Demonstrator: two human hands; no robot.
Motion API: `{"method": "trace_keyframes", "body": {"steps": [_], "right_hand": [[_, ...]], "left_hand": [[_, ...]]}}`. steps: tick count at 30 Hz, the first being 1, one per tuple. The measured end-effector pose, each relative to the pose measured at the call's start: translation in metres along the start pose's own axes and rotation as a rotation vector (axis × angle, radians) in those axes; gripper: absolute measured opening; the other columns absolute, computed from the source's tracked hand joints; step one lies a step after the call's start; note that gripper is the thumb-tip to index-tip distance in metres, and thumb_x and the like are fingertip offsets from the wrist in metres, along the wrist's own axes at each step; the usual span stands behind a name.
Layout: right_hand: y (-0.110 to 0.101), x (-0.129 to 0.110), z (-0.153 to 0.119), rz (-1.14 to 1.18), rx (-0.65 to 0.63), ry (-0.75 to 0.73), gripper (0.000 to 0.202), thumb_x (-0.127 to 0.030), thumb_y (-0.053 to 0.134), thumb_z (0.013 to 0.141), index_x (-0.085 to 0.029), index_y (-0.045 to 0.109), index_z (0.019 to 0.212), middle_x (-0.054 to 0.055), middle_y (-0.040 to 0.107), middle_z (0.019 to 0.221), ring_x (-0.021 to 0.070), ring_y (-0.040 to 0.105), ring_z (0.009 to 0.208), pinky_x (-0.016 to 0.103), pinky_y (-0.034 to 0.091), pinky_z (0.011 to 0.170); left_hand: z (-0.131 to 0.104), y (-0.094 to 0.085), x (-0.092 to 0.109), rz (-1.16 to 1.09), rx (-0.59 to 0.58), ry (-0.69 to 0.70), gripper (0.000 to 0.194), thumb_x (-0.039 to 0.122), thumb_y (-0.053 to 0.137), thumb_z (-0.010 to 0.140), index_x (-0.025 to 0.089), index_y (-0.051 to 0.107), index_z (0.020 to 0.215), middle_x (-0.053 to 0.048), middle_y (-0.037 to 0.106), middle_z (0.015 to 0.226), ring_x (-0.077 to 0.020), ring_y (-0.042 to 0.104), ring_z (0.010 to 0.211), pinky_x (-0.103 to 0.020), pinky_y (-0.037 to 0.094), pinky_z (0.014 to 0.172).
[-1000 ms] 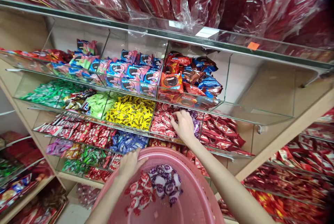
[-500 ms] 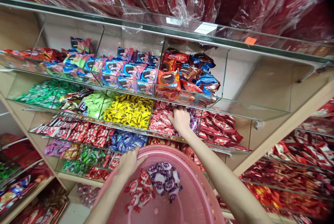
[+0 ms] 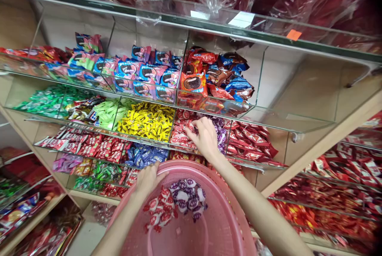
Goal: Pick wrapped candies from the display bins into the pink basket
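Note:
My left hand [image 3: 148,180] grips the rim of a pink plastic basket [image 3: 235,212], with the thumb inside and the fingers over the far edge. Inside the basket, red-and-white wrapped candies [image 3: 161,210] lie in a heap beside purple-and-white wrapped candies [image 3: 188,198]. Over a glass-fronted shelf compartment, my right hand [image 3: 205,138] is palm down, its thumb apart from the bent fingers. Red-and-white candies [image 3: 180,132] lie to its left, purple ones [image 3: 222,136] to its right. The fingers look open; the palm side is hidden.
Glass panes divide the shelves. Yellow-wrapped candies [image 3: 146,123] lie left of my right hand, red packets [image 3: 250,140] right of it. Above, a glass shelf front [image 3: 215,103] holds back packaged cookies [image 3: 192,83]. A wooden side panel [image 3: 322,140] slants along the right.
My right hand has drawn back slightly toward me from the candies, and more of its fingers show. My left hand keeps its grip on the basket. The view has shifted slightly.

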State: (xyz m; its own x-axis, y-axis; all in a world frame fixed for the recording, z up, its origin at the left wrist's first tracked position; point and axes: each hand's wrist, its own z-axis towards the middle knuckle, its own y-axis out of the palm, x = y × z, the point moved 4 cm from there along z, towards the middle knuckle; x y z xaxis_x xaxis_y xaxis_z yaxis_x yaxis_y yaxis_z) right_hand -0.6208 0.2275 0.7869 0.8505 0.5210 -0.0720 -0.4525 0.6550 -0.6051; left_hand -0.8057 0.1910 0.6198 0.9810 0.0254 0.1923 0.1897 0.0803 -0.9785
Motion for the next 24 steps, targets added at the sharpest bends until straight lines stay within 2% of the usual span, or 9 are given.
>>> {"method": "trace_keyframes", "body": {"steps": [3, 6, 11, 14, 19, 24], "right_hand": [[-0.007, -0.024, -0.024, 0.133, -0.023, -0.040, 0.026, -0.040, 0.048, 0.085, -0.017, 0.058, 0.092, 0.006, 0.053, 0.085, 0.0196, 0.045, 0.083, 0.031, 0.037, 0.074], [0.000, -0.045, -0.059, 0.247, -0.126, -0.063, 0.024, -0.039, 0.049, 0.084, -0.018, 0.056, 0.094, 0.005, 0.053, 0.085, 0.0186, 0.046, 0.083, 0.030, 0.038, 0.074], [0.046, -0.054, -0.119, 0.277, -0.386, 0.045, 0.016, -0.035, 0.057, 0.079, -0.019, 0.057, 0.083, 0.003, 0.052, 0.081, 0.0178, 0.047, 0.081, 0.029, 0.038, 0.073], [0.069, -0.057, -0.147, 0.289, -0.544, 0.067, 0.017, -0.035, 0.062, 0.075, -0.019, 0.056, 0.077, 0.002, 0.053, 0.080, 0.0173, 0.049, 0.080, 0.029, 0.039, 0.073], [0.077, -0.078, -0.178, 0.274, -0.687, -0.134, 0.024, -0.043, 0.059, 0.076, -0.019, 0.058, 0.080, 0.003, 0.055, 0.085, 0.0186, 0.048, 0.085, 0.031, 0.039, 0.078], [0.082, -0.096, -0.196, 0.180, -0.696, -0.306, 0.029, -0.045, 0.061, 0.073, -0.017, 0.059, 0.083, 0.006, 0.055, 0.087, 0.0215, 0.048, 0.087, 0.033, 0.042, 0.076]], "left_hand": [[0.001, 0.001, 0.000, -0.003, 0.009, 0.011, 0.060, 0.062, 0.022, 0.080, 0.019, 0.050, 0.112, -0.012, 0.066, 0.093, -0.0280, 0.062, 0.086, -0.035, 0.044, 0.066], [0.001, 0.003, -0.001, -0.007, 0.009, 0.022, 0.056, 0.060, 0.023, 0.082, 0.020, 0.050, 0.111, -0.012, 0.066, 0.093, -0.0271, 0.062, 0.086, -0.033, 0.044, 0.066], [0.000, 0.001, 0.002, 0.018, -0.008, 0.018, 0.047, 0.052, 0.030, 0.083, 0.020, 0.048, 0.113, -0.011, 0.065, 0.093, -0.0263, 0.061, 0.088, -0.033, 0.044, 0.069], [-0.002, -0.003, 0.003, 0.016, -0.009, 0.006, 0.051, 0.056, 0.026, 0.083, 0.021, 0.050, 0.111, -0.012, 0.065, 0.090, -0.0255, 0.062, 0.086, -0.032, 0.044, 0.069], [-0.003, -0.007, 0.006, 0.013, -0.008, 0.019, 0.063, 0.063, 0.019, 0.080, 0.018, 0.049, 0.112, -0.013, 0.065, 0.087, -0.0267, 0.062, 0.085, -0.033, 0.043, 0.067], [-0.002, -0.006, 0.006, 0.010, -0.010, 0.029, 0.065, 0.064, 0.019, 0.080, 0.018, 0.048, 0.115, -0.015, 0.064, 0.090, -0.0266, 0.061, 0.087, -0.034, 0.043, 0.070]]}}
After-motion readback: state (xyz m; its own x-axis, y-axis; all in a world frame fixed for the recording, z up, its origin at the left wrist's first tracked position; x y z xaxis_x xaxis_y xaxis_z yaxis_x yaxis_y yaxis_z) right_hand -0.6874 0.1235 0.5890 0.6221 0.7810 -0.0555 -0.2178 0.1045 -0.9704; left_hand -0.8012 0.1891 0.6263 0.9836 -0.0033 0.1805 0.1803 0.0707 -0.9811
